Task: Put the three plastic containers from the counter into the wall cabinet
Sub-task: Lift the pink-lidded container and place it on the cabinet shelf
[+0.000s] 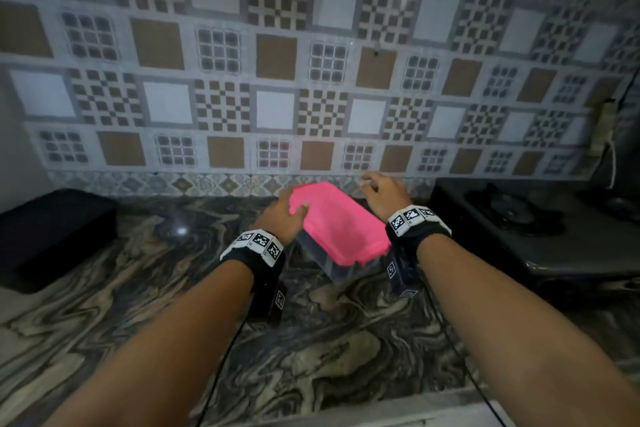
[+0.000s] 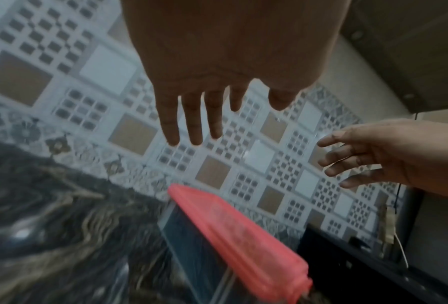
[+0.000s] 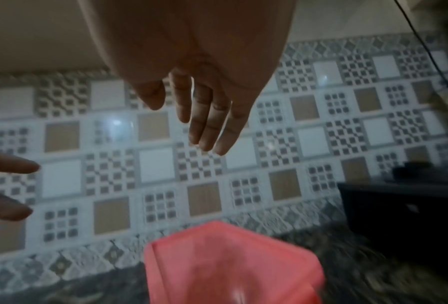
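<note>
Pink-lidded clear container [image 1: 337, 229] sits on the marbled table [image 1: 138, 305], near the tiled wall [image 1: 277, 62], between both hands. Head view: left hand [image 1: 285, 218] lies at the lid's left edge, thumb over the lid; whether it grips or only touches cannot be told here. Right hand [image 1: 382, 198] is at the lid's far right corner, fingers loosely spread, no grip seen. Black box [image 1: 52, 236] stands on the table at far left; dark stove [image 1: 519, 218] is at right, just beside the container. Both wrists carry bands with printed markers. Left wrist view, blurred: left hand [image 2: 217, 72] has fingers straight and spread, above the container [image 2: 230, 236], apart from it, holding nothing. Right hand [image 2: 386, 158] shows at right, fingers relaxed and slightly bent, empty. Underside of a cabinet [image 2: 412, 51] is visible at upper right. Right wrist view, blurred: right hand [image 3: 204, 82] has fingers extended, close together, released, above the lid [image 3: 230, 267] without contact. Fingertips of the left hand [image 3: 7, 185] enter at the left edge, straight. Stove [image 3: 399, 205] is at right.
</note>
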